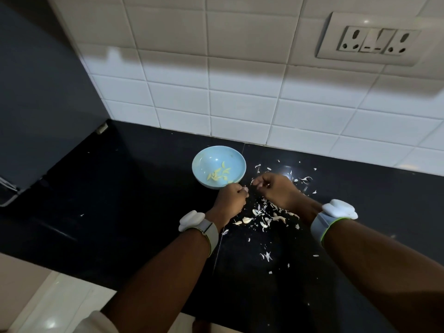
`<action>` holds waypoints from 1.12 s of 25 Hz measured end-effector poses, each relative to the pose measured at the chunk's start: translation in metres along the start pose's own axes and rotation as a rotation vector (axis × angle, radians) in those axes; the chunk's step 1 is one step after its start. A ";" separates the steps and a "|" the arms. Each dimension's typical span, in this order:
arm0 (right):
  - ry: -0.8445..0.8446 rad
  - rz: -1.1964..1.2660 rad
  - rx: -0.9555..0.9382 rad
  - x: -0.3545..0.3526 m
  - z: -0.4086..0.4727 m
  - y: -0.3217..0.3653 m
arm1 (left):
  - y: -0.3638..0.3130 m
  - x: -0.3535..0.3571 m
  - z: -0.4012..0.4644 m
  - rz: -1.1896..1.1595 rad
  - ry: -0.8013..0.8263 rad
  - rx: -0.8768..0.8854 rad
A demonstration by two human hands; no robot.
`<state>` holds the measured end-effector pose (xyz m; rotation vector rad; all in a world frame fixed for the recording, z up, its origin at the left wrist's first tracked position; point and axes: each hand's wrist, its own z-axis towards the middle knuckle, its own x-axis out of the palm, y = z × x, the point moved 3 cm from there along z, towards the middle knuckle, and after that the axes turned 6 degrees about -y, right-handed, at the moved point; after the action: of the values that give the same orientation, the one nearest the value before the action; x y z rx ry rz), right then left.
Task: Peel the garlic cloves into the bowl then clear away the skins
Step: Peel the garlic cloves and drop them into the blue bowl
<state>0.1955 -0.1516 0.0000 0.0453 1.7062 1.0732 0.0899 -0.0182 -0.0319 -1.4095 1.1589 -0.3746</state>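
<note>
A light blue bowl stands on the black counter and holds several peeled, yellowish garlic cloves. Just in front of the bowl, my left hand is curled shut, with a small pale piece of garlic showing at its fingertips. My right hand is beside it, fingers pinched together close to the same piece; what it holds is too small to tell. White garlic skins lie scattered on the counter below and to the right of both hands.
A white tiled wall rises right behind the bowl, with a socket plate at the upper right. A dark panel closes off the left side. The counter's front edge runs along the lower left.
</note>
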 end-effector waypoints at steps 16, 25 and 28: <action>-0.108 -0.195 0.199 -0.022 -0.017 -0.066 | 0.014 -0.003 -0.010 0.275 0.058 0.132; -0.109 -0.281 0.246 -0.023 -0.008 -0.068 | 0.023 -0.002 -0.013 0.157 -0.025 0.122; -0.122 -0.334 0.260 -0.022 -0.010 -0.065 | 0.025 -0.004 -0.012 0.106 -0.021 0.127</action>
<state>0.2270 -0.2075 -0.0263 -0.0096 1.6614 0.5885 0.0683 -0.0171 -0.0493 -1.2337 1.1673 -0.3514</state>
